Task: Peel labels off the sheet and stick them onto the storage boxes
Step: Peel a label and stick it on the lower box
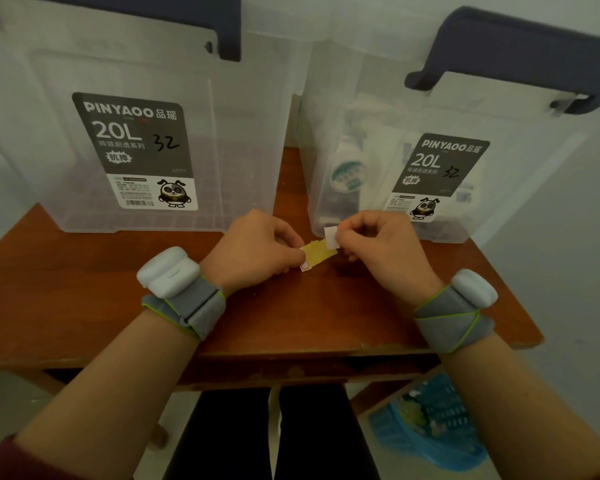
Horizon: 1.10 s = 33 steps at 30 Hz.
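Note:
My left hand (257,247) pinches the left end of a small yellow backing sheet (317,252), which still carries a white red-edged label at its lower left corner. My right hand (378,247) pinches a white label (330,235) that is lifted up off the sheet's right end. Both hands hover just above the wooden table (291,313). Two clear storage boxes stand behind them: the left box (243,140) looks empty, and the right box (371,161) holds white packages. Each bears a dark "20L" sticker.
The boxes have dark blue lid handles (499,53) and stand close together at the table's back. A blue plastic basket (430,424) sits on the floor at the lower right. My legs show under the table's front edge.

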Motion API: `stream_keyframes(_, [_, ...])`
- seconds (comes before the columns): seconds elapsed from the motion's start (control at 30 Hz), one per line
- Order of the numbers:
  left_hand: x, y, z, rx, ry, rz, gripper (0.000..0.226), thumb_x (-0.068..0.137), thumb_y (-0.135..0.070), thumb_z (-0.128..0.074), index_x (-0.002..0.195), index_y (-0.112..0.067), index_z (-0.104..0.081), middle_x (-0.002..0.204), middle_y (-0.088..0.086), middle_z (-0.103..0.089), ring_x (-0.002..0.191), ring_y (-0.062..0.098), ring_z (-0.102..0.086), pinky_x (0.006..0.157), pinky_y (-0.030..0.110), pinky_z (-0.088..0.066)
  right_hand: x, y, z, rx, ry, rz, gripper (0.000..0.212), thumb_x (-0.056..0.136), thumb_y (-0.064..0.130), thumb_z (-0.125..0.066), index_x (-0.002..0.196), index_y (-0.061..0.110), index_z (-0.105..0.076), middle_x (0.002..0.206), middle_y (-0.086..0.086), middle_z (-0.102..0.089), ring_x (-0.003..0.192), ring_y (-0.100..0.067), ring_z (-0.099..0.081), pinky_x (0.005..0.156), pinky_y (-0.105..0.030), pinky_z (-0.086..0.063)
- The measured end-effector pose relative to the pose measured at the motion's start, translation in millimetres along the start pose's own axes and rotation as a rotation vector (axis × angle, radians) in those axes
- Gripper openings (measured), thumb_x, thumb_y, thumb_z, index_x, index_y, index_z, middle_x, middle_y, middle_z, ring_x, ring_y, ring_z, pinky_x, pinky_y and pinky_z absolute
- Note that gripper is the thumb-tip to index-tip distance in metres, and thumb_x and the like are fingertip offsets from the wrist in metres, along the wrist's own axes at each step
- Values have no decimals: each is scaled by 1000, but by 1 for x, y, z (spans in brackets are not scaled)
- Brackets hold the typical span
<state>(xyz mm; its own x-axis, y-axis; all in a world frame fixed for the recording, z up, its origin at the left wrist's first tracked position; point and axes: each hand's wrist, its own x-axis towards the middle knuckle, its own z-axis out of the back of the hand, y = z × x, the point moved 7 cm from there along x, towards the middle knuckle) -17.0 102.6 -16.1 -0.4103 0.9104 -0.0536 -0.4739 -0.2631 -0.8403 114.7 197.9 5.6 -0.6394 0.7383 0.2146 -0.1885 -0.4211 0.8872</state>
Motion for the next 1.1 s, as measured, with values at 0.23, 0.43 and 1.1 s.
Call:
stream_keyframes(0.23, [-1,-5,-1,87,2,-17,10,77,-18,-73,86,-18,-70,75,5,-70,60,11,-61,59,26,-52,-1,-1,4,23,-21,2,13,79,1,-62,70,9,-66,59,-6,-59,55,-15,-52,52,-25,-45])
stream_keyframes(0.43, [-3,-2,3,-97,-36,17,9,83,-23,-67,86,-18,-73,80,6,-71,63,9,-60,60,19,-52,-2,5,7,41,-44,29,18,81,1,-60,68,13,-61,55,-2,-56,50,-9,-51,50,-21,-44])
stream_keyframes(1.1, [-10,-9,-11,-707,176,295,27,88,-27,-60,69,-10,-70,60,0,-61,52,8,-56,51,16,-51,-1,25,2,26,7,321,7,80,19,-66,84,24,-67,66,-1,-41,59,-15,-43,59,-31,-37])
